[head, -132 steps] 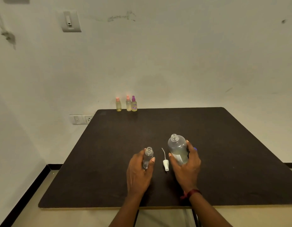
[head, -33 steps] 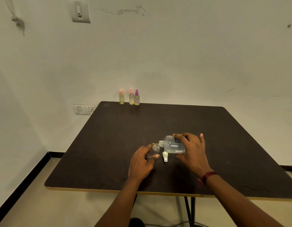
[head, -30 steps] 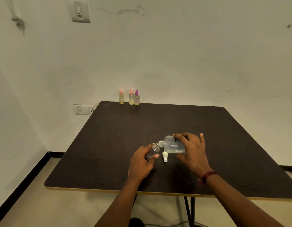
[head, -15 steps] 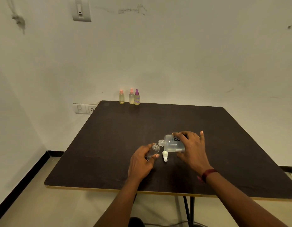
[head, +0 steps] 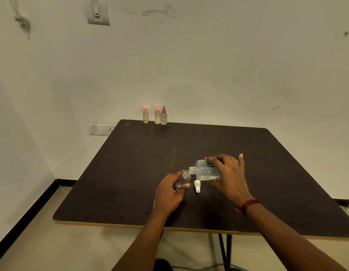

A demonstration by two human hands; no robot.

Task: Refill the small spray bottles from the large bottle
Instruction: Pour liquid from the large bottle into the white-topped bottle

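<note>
Pouring seemed to be on: the right hand [head: 231,178] had its fingers [head: 215,159] curled round the large bottle [head: 204,172], tipped nearly flat, neck at the mouth of the small spray bottle [head: 183,179], which the left hand [head: 167,194] gripped near the front of the counter [head: 189,145]. Its white spray top [head: 197,186] lay off, just beside. Three capped little bottles [head: 157,115] stood at the far edge; whether filled, couldn't tell. Recapping was left, I'd guess.

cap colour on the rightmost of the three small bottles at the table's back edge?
Purple. The cap shows best in the head view, the only one here.
</note>
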